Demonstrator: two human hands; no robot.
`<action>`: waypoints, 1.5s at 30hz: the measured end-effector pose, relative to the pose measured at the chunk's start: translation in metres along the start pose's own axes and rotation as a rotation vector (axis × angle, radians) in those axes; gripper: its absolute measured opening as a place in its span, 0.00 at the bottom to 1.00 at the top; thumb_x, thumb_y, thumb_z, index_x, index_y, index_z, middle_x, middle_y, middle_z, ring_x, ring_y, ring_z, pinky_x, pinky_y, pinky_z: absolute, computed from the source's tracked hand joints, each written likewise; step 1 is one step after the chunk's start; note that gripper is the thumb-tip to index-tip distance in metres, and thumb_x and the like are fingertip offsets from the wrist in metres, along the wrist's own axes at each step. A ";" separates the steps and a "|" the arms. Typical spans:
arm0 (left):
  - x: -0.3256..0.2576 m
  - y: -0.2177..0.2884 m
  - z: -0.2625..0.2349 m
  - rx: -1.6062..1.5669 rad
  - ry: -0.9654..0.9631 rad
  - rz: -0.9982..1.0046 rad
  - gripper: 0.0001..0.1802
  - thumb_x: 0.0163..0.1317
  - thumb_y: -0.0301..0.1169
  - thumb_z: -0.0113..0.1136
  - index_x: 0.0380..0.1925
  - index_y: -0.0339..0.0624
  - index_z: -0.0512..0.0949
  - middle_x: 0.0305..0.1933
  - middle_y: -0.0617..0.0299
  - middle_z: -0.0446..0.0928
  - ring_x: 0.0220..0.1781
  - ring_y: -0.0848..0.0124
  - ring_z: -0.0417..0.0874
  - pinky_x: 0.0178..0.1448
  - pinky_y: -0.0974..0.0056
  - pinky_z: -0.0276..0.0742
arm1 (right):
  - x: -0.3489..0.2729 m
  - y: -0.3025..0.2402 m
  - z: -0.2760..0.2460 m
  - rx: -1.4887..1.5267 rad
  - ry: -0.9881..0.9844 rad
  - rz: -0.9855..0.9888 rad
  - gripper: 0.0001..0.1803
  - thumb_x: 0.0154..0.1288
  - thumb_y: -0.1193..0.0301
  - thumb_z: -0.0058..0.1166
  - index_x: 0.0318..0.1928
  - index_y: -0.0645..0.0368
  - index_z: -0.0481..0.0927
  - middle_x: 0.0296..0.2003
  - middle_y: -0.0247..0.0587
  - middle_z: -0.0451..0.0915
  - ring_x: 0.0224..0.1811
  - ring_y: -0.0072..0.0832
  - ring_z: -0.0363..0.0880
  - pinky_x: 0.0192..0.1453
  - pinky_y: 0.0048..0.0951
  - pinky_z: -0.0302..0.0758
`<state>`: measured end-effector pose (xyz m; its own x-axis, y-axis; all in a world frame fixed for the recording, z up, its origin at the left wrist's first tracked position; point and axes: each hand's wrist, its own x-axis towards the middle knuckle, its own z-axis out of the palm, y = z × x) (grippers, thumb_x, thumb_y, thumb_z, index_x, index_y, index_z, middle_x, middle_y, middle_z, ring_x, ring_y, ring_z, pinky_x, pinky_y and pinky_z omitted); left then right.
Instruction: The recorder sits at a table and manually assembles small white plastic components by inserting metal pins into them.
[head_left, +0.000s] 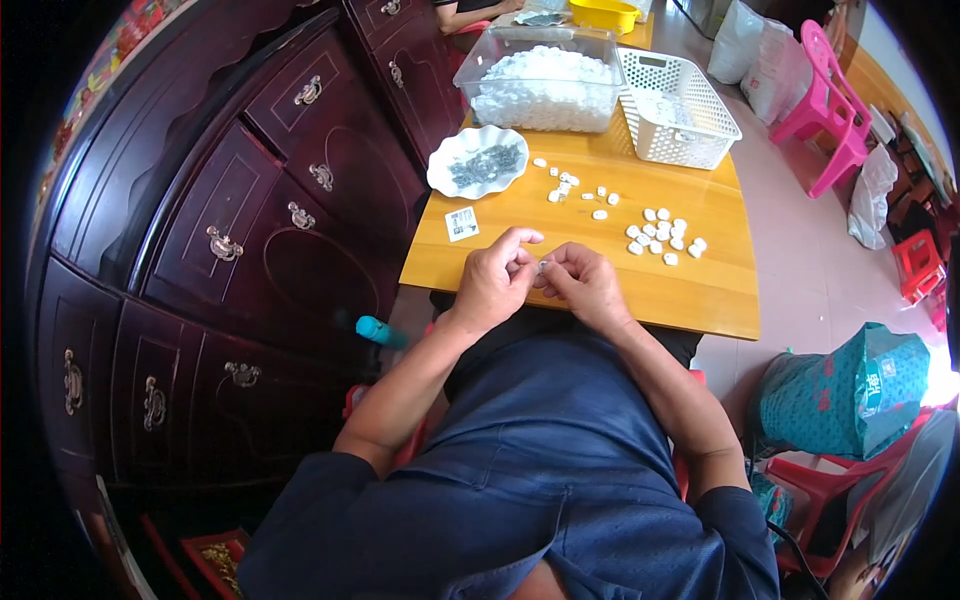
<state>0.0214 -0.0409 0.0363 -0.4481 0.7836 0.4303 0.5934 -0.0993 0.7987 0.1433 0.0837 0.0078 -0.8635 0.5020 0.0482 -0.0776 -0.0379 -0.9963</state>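
Observation:
Above the near edge of the wooden table (560,303), my left hand (494,282) and my right hand (592,288) meet fingertip to fingertip. Both are closed in a pinch on a small white piece (542,267), mostly hidden by the fingers. My left index finger sticks out over it. Beyond my right hand lies a loose group of small rounded white pieces (662,232). Farther off, straight ahead, several more small white parts (566,182) are scattered. A white scalloped dish (437,178) with small dark parts (487,166) stands at the left, near a square printed card (462,224).
A clear bin (545,118) heaped with white pieces and a white perforated basket (690,150) stand at the table's far end. A dark wooden cabinet (270,200) borders the left. Pink chair (825,110), red stool (917,266) and teal bag (830,395) are at the right.

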 end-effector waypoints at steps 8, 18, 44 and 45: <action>0.002 0.001 -0.004 -0.159 -0.031 -0.034 0.17 0.63 0.16 0.58 0.52 0.34 0.74 0.31 0.58 0.83 0.31 0.77 0.86 0.34 0.70 0.79 | 0.005 0.001 -0.011 0.105 -0.074 0.033 0.09 0.76 0.67 0.54 0.45 0.61 0.78 0.34 0.36 0.85 0.32 0.19 0.82 0.38 0.20 0.78; 0.003 -0.009 -0.005 -0.176 -0.028 -0.108 0.14 0.64 0.18 0.59 0.50 0.31 0.77 0.33 0.58 0.83 0.30 0.77 0.85 0.34 0.71 0.78 | 0.009 -0.010 -0.027 0.166 0.039 0.028 0.09 0.75 0.68 0.52 0.49 0.58 0.78 0.36 0.36 0.86 0.33 0.18 0.81 0.39 0.20 0.76; 0.002 0.304 -0.007 -0.161 -0.711 0.980 0.05 0.50 0.31 0.61 0.21 0.43 0.81 0.26 0.56 0.82 0.29 0.59 0.85 0.24 0.55 0.76 | 0.022 -0.014 -0.071 0.348 0.302 0.063 0.07 0.75 0.67 0.51 0.48 0.54 0.76 0.38 0.35 0.86 0.34 0.19 0.83 0.39 0.20 0.76; 0.001 0.302 -0.009 -0.134 -0.681 0.996 0.05 0.50 0.31 0.61 0.22 0.43 0.81 0.26 0.56 0.82 0.29 0.59 0.84 0.24 0.55 0.76 | 0.022 -0.013 -0.070 0.350 0.300 0.067 0.07 0.75 0.67 0.51 0.48 0.54 0.76 0.38 0.35 0.86 0.34 0.19 0.83 0.39 0.20 0.76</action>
<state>0.1935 -0.0755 0.2816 0.6320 0.4862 0.6035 0.3862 -0.8727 0.2986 0.1602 0.1558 0.0171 -0.6937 0.7147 -0.0894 -0.2352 -0.3421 -0.9097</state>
